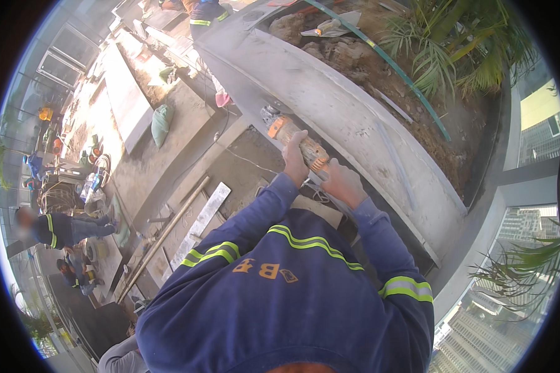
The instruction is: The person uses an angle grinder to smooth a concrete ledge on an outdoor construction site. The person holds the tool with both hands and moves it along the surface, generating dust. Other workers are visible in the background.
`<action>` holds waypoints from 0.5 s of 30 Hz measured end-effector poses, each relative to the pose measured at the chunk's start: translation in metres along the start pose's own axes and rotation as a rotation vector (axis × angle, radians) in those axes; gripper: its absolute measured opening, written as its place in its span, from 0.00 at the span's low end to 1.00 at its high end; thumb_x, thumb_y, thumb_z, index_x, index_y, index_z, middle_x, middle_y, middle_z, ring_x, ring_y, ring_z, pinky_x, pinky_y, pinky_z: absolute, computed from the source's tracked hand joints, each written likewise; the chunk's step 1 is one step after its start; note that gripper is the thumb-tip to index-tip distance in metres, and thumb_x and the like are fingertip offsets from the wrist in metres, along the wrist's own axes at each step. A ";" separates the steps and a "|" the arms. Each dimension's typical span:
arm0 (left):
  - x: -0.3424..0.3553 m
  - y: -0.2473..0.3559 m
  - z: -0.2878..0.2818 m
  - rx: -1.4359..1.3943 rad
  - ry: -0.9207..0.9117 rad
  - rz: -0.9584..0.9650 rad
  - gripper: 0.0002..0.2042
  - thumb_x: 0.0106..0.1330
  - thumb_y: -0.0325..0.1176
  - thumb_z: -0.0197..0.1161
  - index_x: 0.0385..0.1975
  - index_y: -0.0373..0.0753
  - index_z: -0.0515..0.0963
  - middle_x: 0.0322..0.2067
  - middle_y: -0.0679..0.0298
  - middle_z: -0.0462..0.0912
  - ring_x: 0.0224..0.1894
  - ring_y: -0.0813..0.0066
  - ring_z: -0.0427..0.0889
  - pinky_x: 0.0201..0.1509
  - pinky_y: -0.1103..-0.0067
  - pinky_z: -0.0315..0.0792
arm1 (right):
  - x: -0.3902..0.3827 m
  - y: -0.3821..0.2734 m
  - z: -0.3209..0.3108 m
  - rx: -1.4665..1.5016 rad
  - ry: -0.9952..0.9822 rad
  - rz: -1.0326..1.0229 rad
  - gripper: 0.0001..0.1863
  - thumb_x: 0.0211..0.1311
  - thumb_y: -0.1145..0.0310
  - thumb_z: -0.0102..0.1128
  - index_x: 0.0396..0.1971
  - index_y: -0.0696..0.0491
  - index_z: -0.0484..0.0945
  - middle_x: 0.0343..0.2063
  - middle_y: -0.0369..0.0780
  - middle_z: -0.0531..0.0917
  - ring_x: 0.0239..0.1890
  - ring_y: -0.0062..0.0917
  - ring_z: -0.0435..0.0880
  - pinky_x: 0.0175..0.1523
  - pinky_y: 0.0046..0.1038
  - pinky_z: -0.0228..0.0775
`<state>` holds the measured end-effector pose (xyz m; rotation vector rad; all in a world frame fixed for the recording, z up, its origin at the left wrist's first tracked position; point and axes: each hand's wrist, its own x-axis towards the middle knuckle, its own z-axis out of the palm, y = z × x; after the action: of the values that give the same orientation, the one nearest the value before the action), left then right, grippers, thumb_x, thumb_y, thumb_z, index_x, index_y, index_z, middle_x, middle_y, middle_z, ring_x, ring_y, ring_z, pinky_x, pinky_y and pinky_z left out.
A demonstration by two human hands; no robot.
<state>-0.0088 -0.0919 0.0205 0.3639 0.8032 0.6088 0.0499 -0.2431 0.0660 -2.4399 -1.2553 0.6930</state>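
Sunlit, dusty construction ground spreads to the left, while a broad pale curved ledge (354,118) borders a bed of brown soil (445,155) on the right. Orange lettering (255,268) with a small emblem beside it marks the dark blue shirt (305,317) that the wearer has on, along with yellow-green reflective bands. Dust-coated, with an orange collar, a power tool (284,129) sits at the ledge's near side, its head pointing away from the body; whether that head touches the ledge I cannot tell. Fingers of the left hand (295,155) are wrapped around the tool's middle, and those of the right hand (343,182) are clamped on its rear end. Palm fronds (438,68) overhang the soil, where a green strip (392,65) lies in an arc. Left of the tool, a thin cable (246,158) trails across the ground near a pink item (223,99). Farther off lie a pale green sack (162,124) and a large white panel (127,99); closer in, a long pole (168,233) and a whitish plank (205,217) slant beside the left sleeve. At far left, a co-worker (56,227) in dark clothing stands among scattered gear.
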 end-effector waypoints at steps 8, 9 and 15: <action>0.020 0.002 -0.008 0.009 -0.058 0.044 0.16 0.61 0.34 0.69 0.44 0.39 0.72 0.33 0.58 0.77 0.32 0.57 0.82 0.36 0.58 0.81 | 0.017 0.007 0.013 0.029 0.030 -0.009 0.23 0.51 0.62 0.67 0.41 0.59 0.70 0.33 0.57 0.86 0.40 0.53 0.87 0.45 0.49 0.78; 0.022 0.003 -0.007 0.011 -0.045 0.042 0.16 0.61 0.34 0.69 0.44 0.39 0.72 0.33 0.58 0.77 0.32 0.57 0.82 0.36 0.58 0.81 | 0.019 0.005 0.012 0.019 0.028 -0.013 0.21 0.52 0.62 0.66 0.41 0.59 0.70 0.33 0.56 0.86 0.40 0.52 0.87 0.45 0.49 0.79; 0.012 0.008 0.002 0.016 -0.008 0.040 0.15 0.59 0.33 0.69 0.41 0.36 0.72 0.31 0.59 0.77 0.29 0.60 0.83 0.34 0.63 0.83 | 0.021 0.004 0.011 0.017 0.018 -0.010 0.20 0.53 0.64 0.66 0.41 0.59 0.72 0.33 0.55 0.87 0.40 0.51 0.88 0.45 0.48 0.80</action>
<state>-0.0035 -0.0780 0.0197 0.3974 0.7946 0.6387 0.0568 -0.2275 0.0490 -2.4193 -1.2483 0.6753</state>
